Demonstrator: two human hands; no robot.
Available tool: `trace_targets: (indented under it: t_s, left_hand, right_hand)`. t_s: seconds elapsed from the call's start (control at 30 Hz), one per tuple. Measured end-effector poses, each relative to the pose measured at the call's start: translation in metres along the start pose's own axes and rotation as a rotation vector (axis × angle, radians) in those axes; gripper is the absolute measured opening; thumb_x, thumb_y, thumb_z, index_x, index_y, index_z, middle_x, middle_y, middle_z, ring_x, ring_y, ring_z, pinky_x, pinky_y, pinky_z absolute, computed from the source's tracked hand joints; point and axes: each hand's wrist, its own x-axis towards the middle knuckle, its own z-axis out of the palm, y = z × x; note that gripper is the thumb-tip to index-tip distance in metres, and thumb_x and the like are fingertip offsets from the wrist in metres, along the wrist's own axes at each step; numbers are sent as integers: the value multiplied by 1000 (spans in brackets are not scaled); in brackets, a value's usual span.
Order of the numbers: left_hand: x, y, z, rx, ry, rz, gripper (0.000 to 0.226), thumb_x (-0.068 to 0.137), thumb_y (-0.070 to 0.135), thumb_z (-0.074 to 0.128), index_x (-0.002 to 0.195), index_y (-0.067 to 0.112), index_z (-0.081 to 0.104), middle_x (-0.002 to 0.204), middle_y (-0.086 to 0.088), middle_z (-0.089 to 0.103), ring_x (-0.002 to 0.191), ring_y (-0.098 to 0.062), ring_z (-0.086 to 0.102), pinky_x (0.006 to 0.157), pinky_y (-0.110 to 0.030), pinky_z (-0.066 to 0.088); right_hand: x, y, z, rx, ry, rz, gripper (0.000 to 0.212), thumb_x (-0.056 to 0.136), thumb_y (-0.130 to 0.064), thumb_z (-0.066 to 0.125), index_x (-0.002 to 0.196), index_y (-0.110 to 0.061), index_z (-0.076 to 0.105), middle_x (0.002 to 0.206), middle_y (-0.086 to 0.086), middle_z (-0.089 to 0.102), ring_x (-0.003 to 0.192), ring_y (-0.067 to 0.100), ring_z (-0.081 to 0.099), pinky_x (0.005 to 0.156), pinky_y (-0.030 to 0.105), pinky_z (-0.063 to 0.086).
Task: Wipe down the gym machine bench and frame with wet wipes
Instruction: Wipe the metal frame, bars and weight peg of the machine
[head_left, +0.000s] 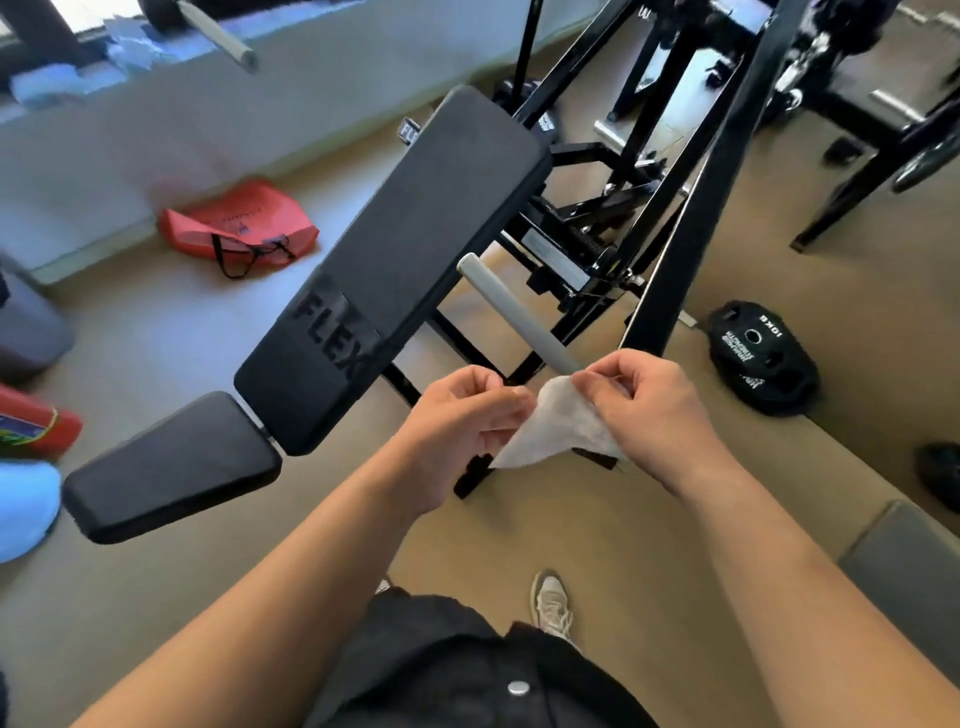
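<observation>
Head view: left hand (462, 415) and right hand (649, 410) both pinch the crumpled white wet wipe (556, 426), held between them. The black padded bench (405, 249) lies at 11 o'clock from the wipe, long axis 7-to-1. Left hand is nearer.

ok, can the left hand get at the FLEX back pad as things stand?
Probably yes. The left hand and right hand both pinch the wet wipe beside the lower end of the back pad, with open space between. The grey bar sits to the right, off that path.
</observation>
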Motion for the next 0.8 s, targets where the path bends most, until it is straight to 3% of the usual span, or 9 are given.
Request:
trace_targets:
  t_s: [0.07, 0.17, 0.27, 0.37, 0.47, 0.6, 0.67, 0.73, 0.8]
  left_hand:
    - [10, -11, 17, -17, 128, 7, 19, 93, 18, 75, 89, 12, 57, 87, -14, 69, 81, -26, 65, 76, -38, 55]
    - [26, -36, 49, 34, 281, -40, 28, 94, 33, 74, 112, 15, 62, 104, -8, 71, 84, -25, 68, 75, -39, 56]
    - [41, -60, 85, 90, 304, -147, 42, 89, 59, 69, 121, 31, 65, 115, 3, 72, 100, -23, 69, 79, -37, 55]
    - [49, -78, 108, 118, 417, -110, 26, 92, 41, 72, 113, 25, 72, 107, -4, 75, 94, -20, 70, 82, -35, 57]
    - [49, -87, 118, 45, 630, -67, 23, 91, 31, 76, 108, 16, 70, 102, -9, 76, 96, -30, 72, 83, -46, 62]
    - [44, -84, 116, 0, 702, -72, 29, 91, 30, 77, 111, 12, 67, 101, -9, 75, 83, -19, 73, 66, -26, 58]
    - [44, -81, 107, 24, 718, -83, 31, 90, 32, 77, 111, 11, 67, 100, -9, 74, 78, -15, 69, 65, -26, 55]
    - [46, -75, 99, 23, 760, -121, 39, 90, 35, 78, 116, 10, 64, 108, -10, 71, 86, -17, 68, 72, -31, 58]
    - [47, -70, 97, 178, 877, -182, 52, 90, 43, 76, 129, 14, 57, 122, -4, 62, 106, -21, 63, 92, -39, 57]
  right_hand:
    - [14, 16, -14, -59, 9, -21, 22, 94, -43, 70, 84, -24, 70, 76, -8, 67, 70, 4, 58, 53, 12, 40]
    - [40, 37, -36, -84, -91, -71, 25, 93, -47, 71, 84, -24, 69, 75, -8, 67, 67, 0, 58, 54, 12, 42]
    - [63, 59, -45, -212, -221, -166, 25, 91, -51, 72, 82, -28, 67, 73, -9, 68, 73, 11, 64, 68, 34, 55]
    - [73, 77, -48, -282, -247, -282, 24, 90, -51, 71, 85, -28, 67, 71, -9, 68, 73, 17, 66, 69, 42, 57]
    - [79, 91, -56, -186, -210, -339, 20, 89, -45, 75, 87, -27, 68, 72, -10, 67, 71, 15, 64, 68, 40, 56]
    - [88, 99, -64, -123, -199, -289, 26, 82, -52, 80, 90, -29, 68, 74, -10, 66, 73, 17, 63, 68, 41, 57]
    - [92, 98, -64, -207, -172, -279, 34, 81, -61, 77, 95, -31, 68, 83, -8, 69, 83, 22, 66, 72, 39, 56]
    - [93, 97, -60, -326, -139, -303, 43, 82, -69, 71, 102, -32, 66, 92, -2, 73, 91, 27, 68, 72, 36, 52]
    - [92, 94, -55, -416, -120, -358, 48, 85, -73, 64, 108, -31, 64, 96, 2, 75, 93, 31, 69, 71, 35, 49]
